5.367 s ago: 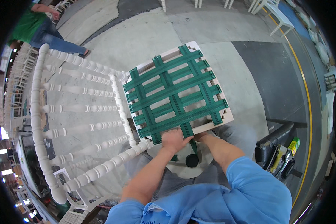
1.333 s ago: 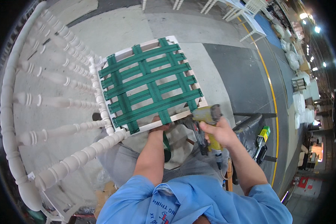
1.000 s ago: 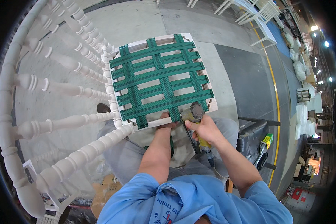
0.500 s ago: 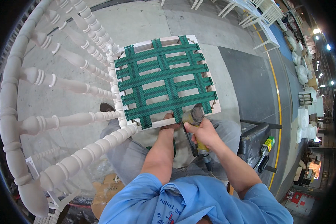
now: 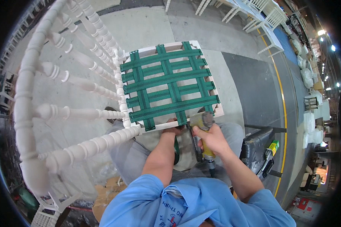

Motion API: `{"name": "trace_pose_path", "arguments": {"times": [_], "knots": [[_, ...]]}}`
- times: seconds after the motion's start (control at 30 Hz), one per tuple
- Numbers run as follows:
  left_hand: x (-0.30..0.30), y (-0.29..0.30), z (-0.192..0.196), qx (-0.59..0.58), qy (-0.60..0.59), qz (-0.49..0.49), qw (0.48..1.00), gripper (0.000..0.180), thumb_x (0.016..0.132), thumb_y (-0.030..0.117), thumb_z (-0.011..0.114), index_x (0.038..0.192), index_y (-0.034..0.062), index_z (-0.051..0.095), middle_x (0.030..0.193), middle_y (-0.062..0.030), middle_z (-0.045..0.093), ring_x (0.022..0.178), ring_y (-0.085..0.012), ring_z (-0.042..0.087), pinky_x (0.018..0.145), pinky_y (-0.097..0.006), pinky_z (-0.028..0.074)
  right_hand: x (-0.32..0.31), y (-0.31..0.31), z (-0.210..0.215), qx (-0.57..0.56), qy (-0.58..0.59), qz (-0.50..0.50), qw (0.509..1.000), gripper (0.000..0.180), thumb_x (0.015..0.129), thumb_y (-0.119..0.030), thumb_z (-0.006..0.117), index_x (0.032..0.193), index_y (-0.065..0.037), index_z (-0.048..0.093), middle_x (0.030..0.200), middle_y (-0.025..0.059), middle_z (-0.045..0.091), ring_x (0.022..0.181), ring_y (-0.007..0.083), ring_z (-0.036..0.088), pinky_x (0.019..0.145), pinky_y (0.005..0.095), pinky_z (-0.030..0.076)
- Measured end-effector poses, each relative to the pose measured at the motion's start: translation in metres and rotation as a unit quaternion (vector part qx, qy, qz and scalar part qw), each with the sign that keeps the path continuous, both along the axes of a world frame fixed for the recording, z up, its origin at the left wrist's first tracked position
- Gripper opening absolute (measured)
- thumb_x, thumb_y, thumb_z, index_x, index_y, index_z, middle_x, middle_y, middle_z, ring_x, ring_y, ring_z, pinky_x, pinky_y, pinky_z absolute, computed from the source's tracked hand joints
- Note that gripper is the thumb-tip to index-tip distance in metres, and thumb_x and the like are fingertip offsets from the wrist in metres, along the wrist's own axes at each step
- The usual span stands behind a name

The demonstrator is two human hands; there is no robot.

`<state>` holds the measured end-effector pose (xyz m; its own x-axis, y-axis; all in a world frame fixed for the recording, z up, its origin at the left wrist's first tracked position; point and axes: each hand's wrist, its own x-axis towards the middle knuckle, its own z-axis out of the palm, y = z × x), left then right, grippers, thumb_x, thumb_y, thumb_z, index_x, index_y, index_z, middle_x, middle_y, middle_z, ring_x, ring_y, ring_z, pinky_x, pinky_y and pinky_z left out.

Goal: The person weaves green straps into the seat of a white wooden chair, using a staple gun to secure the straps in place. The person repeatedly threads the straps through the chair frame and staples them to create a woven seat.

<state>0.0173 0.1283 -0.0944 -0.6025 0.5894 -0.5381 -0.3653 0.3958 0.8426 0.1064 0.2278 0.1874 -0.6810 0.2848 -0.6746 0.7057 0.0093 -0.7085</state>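
Head view, white spindle-back chair (image 5: 120, 90), green interlaced webbing straps (image 5: 169, 80)

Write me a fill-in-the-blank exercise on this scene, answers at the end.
1. The right hand grips a tool whose handle is ____.
2. The straps woven across the seat frame are coloured ____.
3. In the picture, the chair back is to the seat frame's ____.
Missing words: yellow; green; left.

Webbing (image 5: 168, 80) across seat frame (image 5: 162, 126); backrest (image 5: 24, 102) left; nail gun (image 5: 201, 120) at near edge, toward right corner.
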Motion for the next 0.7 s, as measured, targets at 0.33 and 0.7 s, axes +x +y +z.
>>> {"name": "trace_pose_path", "arguments": {"times": [0.33,0.7], "knots": [[0.052,-0.028,0.053,-0.220,-0.008,-0.061,0.974,0.051,0.090,0.033,0.067,0.132,0.0046,0.070,0.110,-0.0192,0.074,0.085,-0.0323,0.072,0.076,-0.043,0.059,0.054,0.046,0.030,-0.003,0.083,-0.105,0.991,0.031,0.101,-0.031,0.075,0.111,-0.003,0.065,0.093,0.0056,0.070,0.055,0.0135,0.060,0.047,0.0307,0.049],[0.004,-0.077,0.175,0.059,-0.077,0.001,0.995,0.025,0.100,0.021,0.064,0.111,0.0023,0.077,0.102,-0.0054,0.079,0.100,-0.0149,0.069,0.084,-0.035,0.055,0.034,0.041,0.014,-0.019,0.066,-0.058,0.996,0.030,0.100,-0.031,0.075,0.107,-0.003,0.067,0.085,0.0037,0.067,0.056,0.0130,0.059,0.049,0.0303,0.049]]}}
